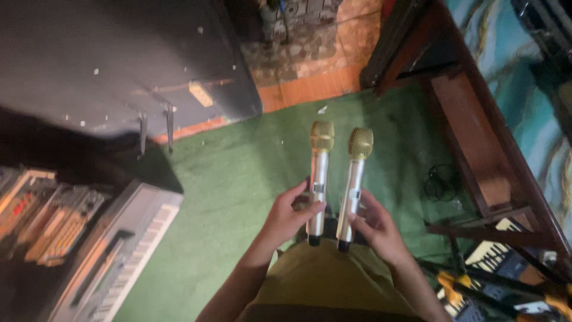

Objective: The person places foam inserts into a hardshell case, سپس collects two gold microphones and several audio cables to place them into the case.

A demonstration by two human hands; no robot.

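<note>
At lower centre of the frame the left hand (pixel 289 216) is closed around the lower barrel of the left microphone (pixel 318 179), thumb pressed across a small dark panel on its body. Just beside it, the right hand (pixel 376 229) grips the right microphone (pixel 354 185) near its base in the same way. Both stand upright with their gold mesh heads pointing toward the top of the frame, nearly parallel and close together without clearly touching.

To handle them well, I would judge it best to keep each grip low on the barrel, away from the mesh, keep the two heads apart so they do not knock, and let the thumbs alone work the panels (the picture is soft, so what the panels show cannot be read).

At lower left a keyboard (pixel 122 256) lies slanted next to other electronic gear. A big dark case (pixel 119 59) fills the upper left. Green carpet (pixel 238 173) covers the middle of the floor, giving way to orange tile (pixel 310 89) at upper centre. On the right stands a dark wooden bench (pixel 476 143), with a second keyboard (pixel 497 253) and stand legs at lower right.
</note>
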